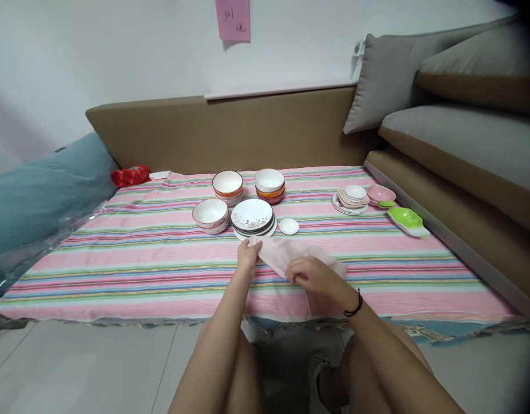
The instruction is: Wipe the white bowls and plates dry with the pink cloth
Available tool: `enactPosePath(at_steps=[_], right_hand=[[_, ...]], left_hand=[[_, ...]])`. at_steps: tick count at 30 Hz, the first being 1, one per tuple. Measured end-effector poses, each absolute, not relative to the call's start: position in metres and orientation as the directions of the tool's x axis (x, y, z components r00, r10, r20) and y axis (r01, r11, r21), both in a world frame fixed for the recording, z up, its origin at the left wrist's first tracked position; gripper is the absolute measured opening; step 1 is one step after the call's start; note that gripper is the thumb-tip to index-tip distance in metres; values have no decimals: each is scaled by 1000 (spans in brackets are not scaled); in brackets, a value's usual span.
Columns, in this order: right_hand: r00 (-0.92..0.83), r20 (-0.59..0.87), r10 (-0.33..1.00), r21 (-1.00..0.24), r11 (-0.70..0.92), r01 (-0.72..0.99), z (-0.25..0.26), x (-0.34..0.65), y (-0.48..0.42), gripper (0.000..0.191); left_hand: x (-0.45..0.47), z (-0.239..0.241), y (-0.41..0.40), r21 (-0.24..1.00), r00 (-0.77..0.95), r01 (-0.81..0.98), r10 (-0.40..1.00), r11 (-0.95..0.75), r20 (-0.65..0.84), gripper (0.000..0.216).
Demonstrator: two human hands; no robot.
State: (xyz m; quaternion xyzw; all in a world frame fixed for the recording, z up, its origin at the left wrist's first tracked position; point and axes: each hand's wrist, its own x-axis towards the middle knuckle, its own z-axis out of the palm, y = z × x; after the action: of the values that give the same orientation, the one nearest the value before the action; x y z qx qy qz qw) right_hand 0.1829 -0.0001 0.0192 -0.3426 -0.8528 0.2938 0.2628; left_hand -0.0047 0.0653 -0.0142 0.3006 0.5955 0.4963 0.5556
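Observation:
A pale pink cloth [282, 250] is stretched between my two hands, low over the striped sheet. My left hand [248, 254] pinches its left corner, just in front of a stack of plates [252, 215] topped by one with a floral pattern. Farther right, my right hand [307, 272] has its fingers closed on the cloth's near edge, and part of the cloth hangs down below it. A small white dish [289, 226] lies just behind the cloth. Stacked bowls stand beyond: a white pair [210, 213], a dark-rimmed stack [227, 183] and a white-and-orange stack [269, 181].
At the right lie stacked small dishes [352, 195], a pink bowl [381, 194] and a green leaf-shaped dish [406, 219]. Sofa cushions [463, 138] rise along the right side. A red bundle [131, 175] sits at the far left. The striped sheet [131, 259] ends near my knees.

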Motion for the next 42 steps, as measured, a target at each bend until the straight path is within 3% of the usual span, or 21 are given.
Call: enactPosePath(at_steps=[3, 6, 10, 13, 16, 18, 22, 25, 32, 34, 36, 38, 39, 42], right_hand=[[-500, 304, 811, -683, 552, 479, 24, 201, 6, 28], [-303, 364, 881, -736, 472, 485, 25, 219, 11, 29], [-102, 328, 939, -821, 337, 460, 22, 236, 14, 28], [-58, 297, 953, -851, 291, 437, 19, 245, 15, 25], [-78, 273, 959, -862, 280, 422, 16, 252, 16, 24], [-90, 248, 965, -874, 263, 408, 15, 256, 16, 23], [-131, 250, 959, -886, 281, 369, 14, 266, 16, 19], [-161, 310, 937, -817, 350, 458, 14, 272, 16, 24], [135, 509, 850, -604, 241, 759, 21, 251, 15, 28], [117, 424, 898, -707, 247, 663, 18, 232, 13, 23], [-8, 207, 978, -906, 195, 376, 10, 209, 10, 18], [-80, 120, 989, -960, 137, 244, -1, 186, 8, 17], [-84, -9, 996, -1000, -10, -2, -7, 176, 7, 14], [-75, -71, 995, -978, -84, -189, -19, 153, 8, 27]], left_hand=[[-14, -9, 66, 942, -223, -146, 918, 301, -328, 45], [-19, -3, 64, 954, -118, -74, 947, 292, -299, 33], [-23, -1, 60, 972, 53, 89, 974, 217, -222, 27], [-25, -5, 57, 966, 134, 243, 983, 92, -128, 30], [-26, -6, 54, 931, 163, 365, 986, -16, -47, 4], [-26, -5, 53, 910, 158, 408, 987, -78, 13, 17], [-28, 6, 52, 899, 149, 403, 981, -173, 122, 29], [-29, 14, 50, 923, 209, 341, 972, -179, 111, 37], [-5, 11, 42, 986, 236, 165, 972, -22, -17, 41], [4, 10, 40, 993, 239, 106, 968, 46, -71, 43], [11, 10, 39, 993, 232, 46, 966, 105, -113, 45], [19, 14, 37, 989, 230, -3, 963, 146, -141, 45], [23, 17, 36, 987, 242, -19, 958, 160, -151, 44], [38, 28, 29, 981, 326, -31, 930, 192, -171, 41]])
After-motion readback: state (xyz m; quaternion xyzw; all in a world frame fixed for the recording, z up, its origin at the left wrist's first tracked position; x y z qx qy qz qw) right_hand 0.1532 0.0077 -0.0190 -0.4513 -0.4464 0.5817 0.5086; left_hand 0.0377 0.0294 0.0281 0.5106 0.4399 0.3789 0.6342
